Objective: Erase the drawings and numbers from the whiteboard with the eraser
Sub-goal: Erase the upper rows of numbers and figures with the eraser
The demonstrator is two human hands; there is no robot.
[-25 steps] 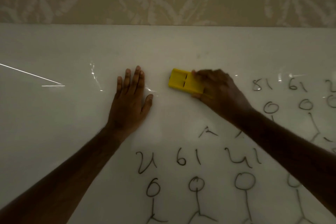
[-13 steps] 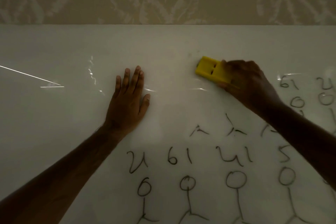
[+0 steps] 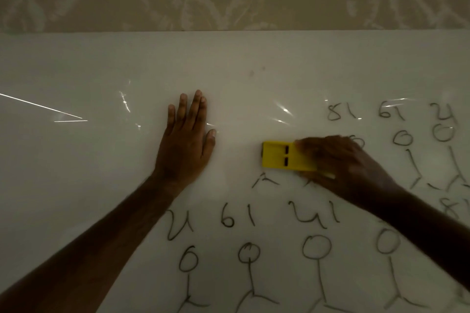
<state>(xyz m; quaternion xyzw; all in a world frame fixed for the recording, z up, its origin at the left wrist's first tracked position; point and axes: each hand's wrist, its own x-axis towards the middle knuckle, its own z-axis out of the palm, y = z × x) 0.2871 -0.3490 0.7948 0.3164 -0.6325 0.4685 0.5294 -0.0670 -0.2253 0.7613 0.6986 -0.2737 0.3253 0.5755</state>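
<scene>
Left hand point(image 3: 184, 145) and right hand point(image 3: 343, 162): both bare, without rings, gloves or watch; forearms uncovered to the frame's edge, no sleeve visible; short trimmed fingernails on the left fingers point(image 3: 197, 105); right hand motion-blurred.

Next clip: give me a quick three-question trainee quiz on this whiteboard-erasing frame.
1. True or false: the left hand lies flat on the whiteboard, holding nothing.
2. Which hand grips the yellow eraser? A) left B) right C) both
3. Fill in: the stick figures along the near edge are ___ erased.

Key: 1 true. 2 B, the right hand. 3 not yet.
</scene>
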